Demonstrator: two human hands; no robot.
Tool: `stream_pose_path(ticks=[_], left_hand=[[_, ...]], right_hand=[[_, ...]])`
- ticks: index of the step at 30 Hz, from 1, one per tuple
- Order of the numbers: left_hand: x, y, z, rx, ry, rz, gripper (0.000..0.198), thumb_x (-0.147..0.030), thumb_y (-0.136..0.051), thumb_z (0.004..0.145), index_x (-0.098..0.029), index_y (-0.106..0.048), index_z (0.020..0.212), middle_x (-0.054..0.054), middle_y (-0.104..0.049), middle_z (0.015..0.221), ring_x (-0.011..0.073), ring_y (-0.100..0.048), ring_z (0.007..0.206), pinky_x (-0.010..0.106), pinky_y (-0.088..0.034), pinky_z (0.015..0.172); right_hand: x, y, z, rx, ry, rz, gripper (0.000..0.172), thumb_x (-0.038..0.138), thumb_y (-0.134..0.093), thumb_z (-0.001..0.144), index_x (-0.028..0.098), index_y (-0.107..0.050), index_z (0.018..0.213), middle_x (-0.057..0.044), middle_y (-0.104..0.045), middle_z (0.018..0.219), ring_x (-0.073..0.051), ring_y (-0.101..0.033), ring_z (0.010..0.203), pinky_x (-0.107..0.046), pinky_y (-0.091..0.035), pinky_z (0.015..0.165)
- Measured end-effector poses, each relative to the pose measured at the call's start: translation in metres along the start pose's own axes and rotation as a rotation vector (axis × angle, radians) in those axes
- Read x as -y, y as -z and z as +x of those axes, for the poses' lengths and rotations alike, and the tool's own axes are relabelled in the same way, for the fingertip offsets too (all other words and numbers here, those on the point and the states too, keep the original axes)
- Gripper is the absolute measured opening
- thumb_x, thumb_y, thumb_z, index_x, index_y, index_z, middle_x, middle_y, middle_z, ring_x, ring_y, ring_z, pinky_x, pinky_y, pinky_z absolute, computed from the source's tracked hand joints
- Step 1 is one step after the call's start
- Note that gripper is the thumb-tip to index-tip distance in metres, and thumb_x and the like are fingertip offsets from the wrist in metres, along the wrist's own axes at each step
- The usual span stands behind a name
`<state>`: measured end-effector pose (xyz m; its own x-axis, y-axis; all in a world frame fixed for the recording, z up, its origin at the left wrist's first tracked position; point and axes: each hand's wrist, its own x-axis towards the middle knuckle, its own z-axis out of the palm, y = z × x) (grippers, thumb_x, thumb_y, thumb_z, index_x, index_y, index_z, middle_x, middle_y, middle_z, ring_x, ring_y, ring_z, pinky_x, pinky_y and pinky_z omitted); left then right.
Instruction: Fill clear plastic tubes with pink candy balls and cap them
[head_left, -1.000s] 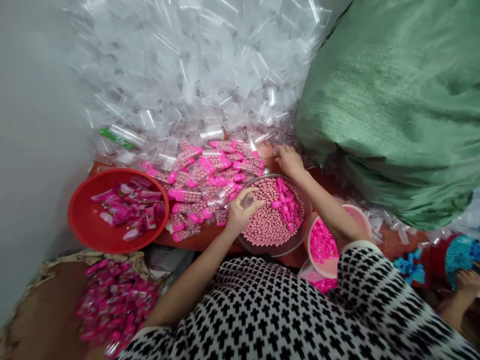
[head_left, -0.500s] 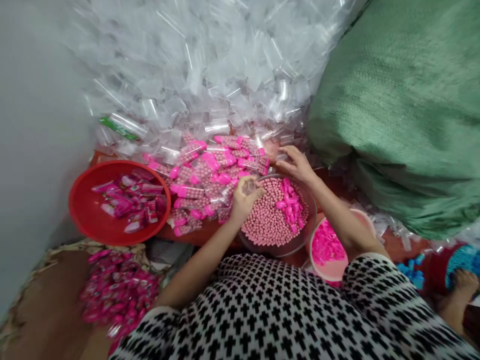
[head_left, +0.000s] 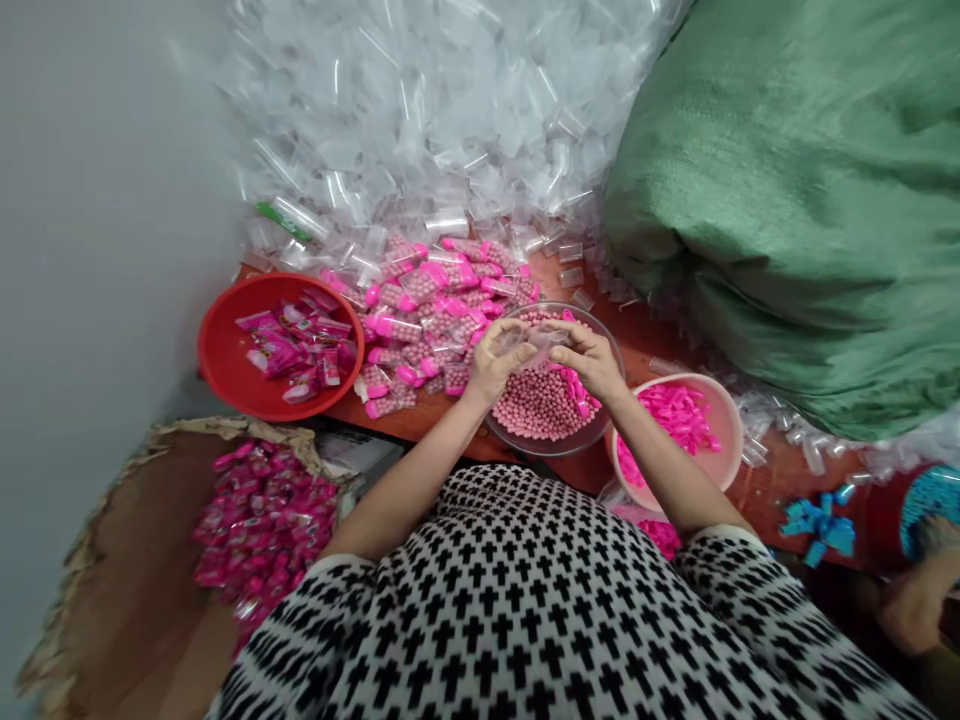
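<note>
Over the transparent bowl (head_left: pixel 547 447) of pink beads (head_left: pixel 540 405), my two hands meet. My left hand (head_left: pixel 491 365) is closed on a clear plastic tube, largely covered by the fingers. My right hand (head_left: pixel 596 365) pinches a clear plastic piece (head_left: pixel 553 338) against the left one; whether it is a separate tube cannot be made out. Bright pink plastic caps (head_left: pixel 576 393) lie on the beads, partly behind my right hand. Left of the bowl is a heap of bead-filled tubes with pink ends (head_left: pixel 427 285).
A red bowl (head_left: pixel 217 375) of pink packets stands left, above a carton (head_left: pixel 127 560) of more packets. Empty clear tubes (head_left: pixel 420 130) are piled behind. A pink bowl (head_left: pixel 729 440) of pink pieces, a green sack (head_left: pixel 780 220) and another person's hand (head_left: pixel 937 540) by blue beads are right.
My right hand has come from the clear tubes behind the bowl to meet my left hand, bringing a clear piece. The left still grips its tube. The view has shifted slightly.
</note>
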<state>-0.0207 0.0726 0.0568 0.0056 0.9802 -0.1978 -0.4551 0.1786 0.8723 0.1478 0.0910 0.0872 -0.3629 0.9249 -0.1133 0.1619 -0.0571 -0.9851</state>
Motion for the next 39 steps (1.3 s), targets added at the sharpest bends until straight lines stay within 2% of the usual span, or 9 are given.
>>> stream_pose_path(ticks=[4,9,14,19,22,25,29,34,39], left_hand=[[-0.006,-0.001,-0.016,0.067,0.084,0.061,0.054,-0.038,-0.090,0.051,-0.019,-0.065,0.095,0.002,-0.069,0.095,0.0202,-0.067,0.092,0.034,-0.052,0.086],[-0.008,-0.007,-0.035,-0.030,0.344,-0.245,0.059,-0.029,-0.088,0.054,-0.020,-0.058,0.105,0.002,-0.070,0.092,0.0160,-0.069,0.073,0.032,-0.056,0.073],[-0.006,-0.013,-0.042,-0.058,0.347,-0.488,0.050,-0.029,-0.083,0.062,-0.021,-0.058,0.105,0.001,-0.069,0.096,0.0141,-0.067,0.078,0.026,-0.056,0.068],[-0.007,-0.008,-0.046,0.013,0.295,-0.413,0.057,-0.025,-0.086,0.056,-0.021,-0.062,0.108,0.000,-0.070,0.091,0.0150,-0.067,0.082,0.027,-0.054,0.078],[-0.010,-0.002,-0.049,0.183,0.247,-0.304,0.072,-0.027,-0.088,0.053,-0.021,-0.061,0.119,0.004,-0.071,0.094,0.0225,-0.067,0.098,0.036,-0.051,0.092],[-0.011,0.000,-0.052,0.327,0.194,-0.196,0.076,-0.043,-0.086,0.056,-0.020,-0.062,0.125,0.011,-0.067,0.119,0.0329,-0.055,0.123,0.045,-0.041,0.107],[0.000,-0.004,-0.054,0.321,0.095,-0.024,0.073,-0.071,-0.066,0.068,-0.022,-0.066,0.121,0.011,-0.047,0.146,0.0340,-0.033,0.141,0.044,-0.033,0.114],[0.025,-0.007,-0.053,0.218,0.087,0.270,0.058,-0.071,-0.050,0.082,-0.026,-0.066,0.115,0.010,-0.055,0.135,0.0266,-0.035,0.141,0.043,-0.030,0.116],[0.047,0.014,-0.039,0.142,0.016,0.514,0.066,-0.073,-0.040,0.085,-0.020,-0.064,0.115,0.012,-0.049,0.141,0.0259,-0.033,0.142,0.042,-0.013,0.122]], right_hand=[[0.010,0.002,-0.016,-0.032,0.121,-0.243,0.044,0.056,-0.069,0.079,0.023,-0.071,0.108,-0.006,-0.070,0.101,-0.020,-0.064,0.095,-0.038,-0.051,0.090],[0.021,0.003,-0.035,-0.227,0.342,-0.525,0.028,0.044,-0.065,0.086,0.024,-0.070,0.105,-0.007,-0.067,0.094,-0.021,-0.063,0.091,-0.039,-0.052,0.087],[0.011,-0.015,-0.049,-0.059,0.451,-0.561,0.035,0.044,-0.058,0.090,0.024,-0.065,0.118,-0.011,-0.062,0.118,-0.024,-0.060,0.110,-0.042,-0.050,0.096],[-0.001,-0.021,-0.047,-0.139,0.202,-0.228,0.036,0.051,-0.062,0.085,0.022,-0.065,0.106,-0.008,-0.064,0.106,-0.022,-0.060,0.103,-0.041,-0.049,0.097],[-0.001,-0.015,-0.043,-0.030,-0.031,0.054,0.069,0.058,-0.080,0.063,0.024,-0.058,0.119,-0.008,-0.059,0.122,-0.023,-0.058,0.110,-0.039,-0.050,0.095],[0.004,-0.014,-0.047,0.164,-0.157,0.236,0.094,0.056,-0.086,0.053,0.025,-0.049,0.134,-0.009,-0.047,0.142,-0.027,-0.045,0.131,-0.041,-0.039,0.108],[0.003,-0.030,-0.066,0.219,-0.221,0.309,0.093,0.059,-0.080,0.059,0.021,-0.048,0.137,-0.009,-0.055,0.135,-0.028,-0.050,0.126,-0.043,-0.038,0.108],[-0.018,-0.047,-0.092,-0.017,-0.171,0.001,0.072,0.051,-0.072,0.072,0.018,-0.048,0.132,-0.009,-0.061,0.121,-0.023,-0.058,0.110,-0.039,-0.047,0.099],[-0.045,-0.037,-0.099,-0.055,-0.323,-0.798,0.050,0.029,-0.061,0.082,0.006,-0.051,0.125,-0.024,-0.056,0.123,-0.033,-0.052,0.116,-0.051,-0.043,0.100]])
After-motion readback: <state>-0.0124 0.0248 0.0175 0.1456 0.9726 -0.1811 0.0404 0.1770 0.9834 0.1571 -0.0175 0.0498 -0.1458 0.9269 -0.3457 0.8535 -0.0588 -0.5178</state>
